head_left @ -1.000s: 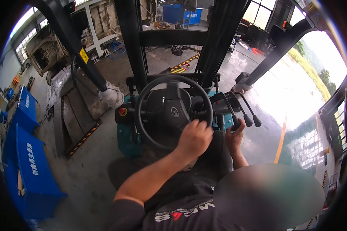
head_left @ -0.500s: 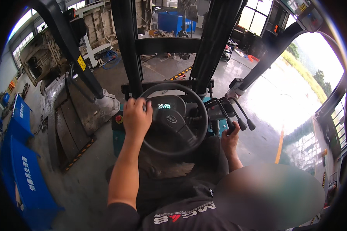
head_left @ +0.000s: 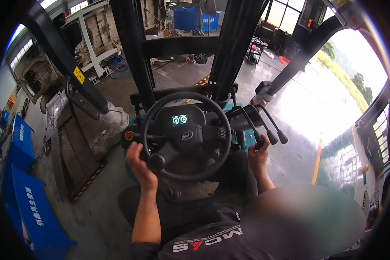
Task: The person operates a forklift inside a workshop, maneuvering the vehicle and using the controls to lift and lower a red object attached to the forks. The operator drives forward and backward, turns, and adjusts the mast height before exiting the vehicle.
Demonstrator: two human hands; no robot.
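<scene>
Since half a second ago, the left hand [head_left: 139, 167] has slid from the wheel's upper left to its lower left, palm open, fingers loosely apart against the knob [head_left: 156, 161] on the wheel [head_left: 184, 173]. Right hand [head_left: 258, 157] stays with fingers curled round a lever [head_left: 259, 141] just right of the wheel.

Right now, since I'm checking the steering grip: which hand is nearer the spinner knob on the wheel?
Left. The left hand touches the spinner knob; the right hand is across at the levers.
</scene>
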